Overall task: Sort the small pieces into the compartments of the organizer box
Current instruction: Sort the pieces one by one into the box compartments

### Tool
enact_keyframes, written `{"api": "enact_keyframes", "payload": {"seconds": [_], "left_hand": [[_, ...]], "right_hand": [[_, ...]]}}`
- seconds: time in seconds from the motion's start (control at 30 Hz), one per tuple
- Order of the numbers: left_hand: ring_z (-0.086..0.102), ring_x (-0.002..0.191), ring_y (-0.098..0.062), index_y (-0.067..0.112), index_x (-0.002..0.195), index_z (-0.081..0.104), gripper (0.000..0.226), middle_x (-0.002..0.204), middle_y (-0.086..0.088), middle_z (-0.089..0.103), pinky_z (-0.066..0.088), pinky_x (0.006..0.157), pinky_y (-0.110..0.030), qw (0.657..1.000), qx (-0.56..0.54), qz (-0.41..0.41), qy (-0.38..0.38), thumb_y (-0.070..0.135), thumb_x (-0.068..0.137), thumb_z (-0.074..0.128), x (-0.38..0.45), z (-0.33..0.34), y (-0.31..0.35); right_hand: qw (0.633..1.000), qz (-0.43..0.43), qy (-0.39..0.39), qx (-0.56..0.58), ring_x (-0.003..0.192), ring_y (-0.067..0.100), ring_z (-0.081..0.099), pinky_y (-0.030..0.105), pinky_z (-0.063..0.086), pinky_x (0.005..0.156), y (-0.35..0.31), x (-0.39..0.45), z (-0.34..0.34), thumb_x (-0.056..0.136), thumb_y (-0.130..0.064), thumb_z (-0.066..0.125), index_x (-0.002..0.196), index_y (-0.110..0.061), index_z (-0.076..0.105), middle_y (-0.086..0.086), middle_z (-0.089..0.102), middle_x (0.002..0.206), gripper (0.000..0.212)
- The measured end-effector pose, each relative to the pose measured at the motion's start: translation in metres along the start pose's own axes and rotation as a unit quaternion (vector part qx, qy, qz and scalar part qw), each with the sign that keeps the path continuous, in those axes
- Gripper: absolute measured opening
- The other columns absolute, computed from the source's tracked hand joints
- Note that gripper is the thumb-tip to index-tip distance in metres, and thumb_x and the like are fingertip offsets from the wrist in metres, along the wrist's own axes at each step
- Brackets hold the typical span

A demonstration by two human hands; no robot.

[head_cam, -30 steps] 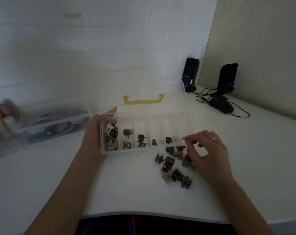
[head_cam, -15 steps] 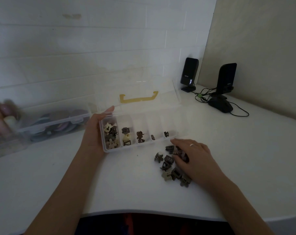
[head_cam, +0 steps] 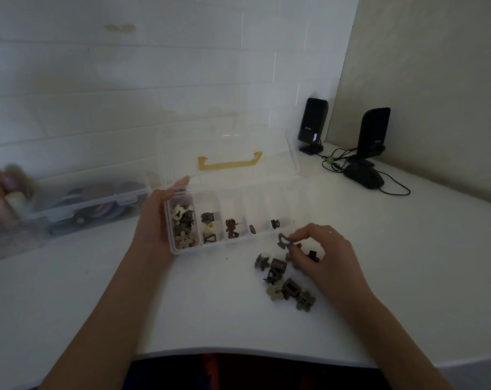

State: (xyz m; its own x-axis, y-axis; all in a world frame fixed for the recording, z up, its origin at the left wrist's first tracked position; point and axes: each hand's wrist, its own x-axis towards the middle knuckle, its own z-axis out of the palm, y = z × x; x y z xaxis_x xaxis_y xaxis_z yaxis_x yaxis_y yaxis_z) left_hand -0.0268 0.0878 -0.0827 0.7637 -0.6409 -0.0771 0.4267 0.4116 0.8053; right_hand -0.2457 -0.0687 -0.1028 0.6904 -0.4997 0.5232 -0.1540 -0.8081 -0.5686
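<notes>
Viewing from the head camera, I see my left hand (head_cam: 154, 218) gripping the left end of the organizer box (head_cam: 233, 240) on the tabletop (head_cam: 407, 263). My right hand (head_cam: 323, 254) pinches one small piece (head_cam: 283, 240) just near of the box; loose pieces (head_cam: 283, 282) lie beside it.

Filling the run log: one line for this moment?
left hand: holds organizer box | right hand: pinches grey piece | loose pile: unsorted

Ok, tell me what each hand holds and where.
Right hand pinches a small grey piece by its lower edge; left hand grips the organizer box at its left end.
</notes>
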Motion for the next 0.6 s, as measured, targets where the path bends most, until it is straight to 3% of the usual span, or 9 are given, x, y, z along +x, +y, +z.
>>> {"api": "enact_keyframes", "payload": {"seconds": [0.1, 0.17, 0.37, 0.5, 0.6], "left_hand": [[0.067, 0.098, -0.026, 0.021, 0.117, 0.067, 0.037, 0.111, -0.004, 0.072, 0.054, 0.083, -0.042, 1.000, 0.003, 0.001, -0.001, 0.023, 0.086, 0.047, -0.001, -0.001, 0.000], [0.066, 0.100, -0.026, 0.022, 0.117, 0.068, 0.037, 0.116, -0.005, 0.070, 0.053, 0.084, -0.042, 1.000, 0.001, -0.003, -0.003, 0.023, 0.086, 0.047, 0.000, -0.003, 0.000], [0.066, 0.079, -0.022, 0.020, 0.109, 0.068, 0.031, 0.095, -0.003, 0.069, 0.052, 0.074, -0.037, 0.999, 0.000, -0.014, -0.043, 0.022, 0.089, 0.045, 0.006, -0.011, 0.001], [0.064, 0.078, -0.022, 0.021, 0.102, 0.068, 0.029, 0.090, -0.002, 0.067, 0.048, 0.079, -0.040, 0.998, 0.004, -0.012, -0.058, 0.021, 0.088, 0.043, 0.009, -0.014, 0.001], [0.064, 0.077, -0.021, 0.021, 0.103, 0.069, 0.032, 0.089, -0.002, 0.068, 0.050, 0.074, -0.039, 0.998, 0.009, -0.007, -0.067, 0.019, 0.088, 0.041, 0.006, -0.012, 0.001]], "right_hand": [[0.998, 0.019, 0.047, 0.022, 0.089, -0.005, 0.054, 0.010, 0.036, 0.074, 0.001, 0.001, -0.003, 0.080, -0.013, 0.069, 0.078, -0.037, 0.056, -0.027, 0.058, 0.079, 0.027], [0.997, 0.022, 0.069, 0.018, 0.088, -0.007, 0.052, 0.007, 0.035, 0.074, 0.002, 0.001, -0.003, 0.080, -0.014, 0.069, 0.079, -0.034, 0.057, -0.026, 0.058, 0.079, 0.023], [0.994, 0.031, 0.107, 0.009, 0.087, -0.006, 0.050, 0.001, 0.032, 0.072, 0.005, 0.002, -0.005, 0.080, -0.012, 0.069, 0.082, -0.021, 0.064, -0.021, 0.055, 0.074, 0.011], [0.992, 0.042, 0.121, -0.022, 0.080, 0.000, 0.050, 0.012, 0.033, 0.068, 0.007, 0.002, -0.005, 0.081, -0.016, 0.069, 0.082, -0.020, 0.063, -0.022, 0.051, 0.072, 0.006], [0.987, 0.039, 0.146, -0.053, 0.069, 0.005, 0.044, 0.018, 0.032, 0.060, 0.010, 0.003, -0.008, 0.082, -0.015, 0.068, 0.082, -0.019, 0.063, -0.013, 0.044, 0.066, 0.006]]}}
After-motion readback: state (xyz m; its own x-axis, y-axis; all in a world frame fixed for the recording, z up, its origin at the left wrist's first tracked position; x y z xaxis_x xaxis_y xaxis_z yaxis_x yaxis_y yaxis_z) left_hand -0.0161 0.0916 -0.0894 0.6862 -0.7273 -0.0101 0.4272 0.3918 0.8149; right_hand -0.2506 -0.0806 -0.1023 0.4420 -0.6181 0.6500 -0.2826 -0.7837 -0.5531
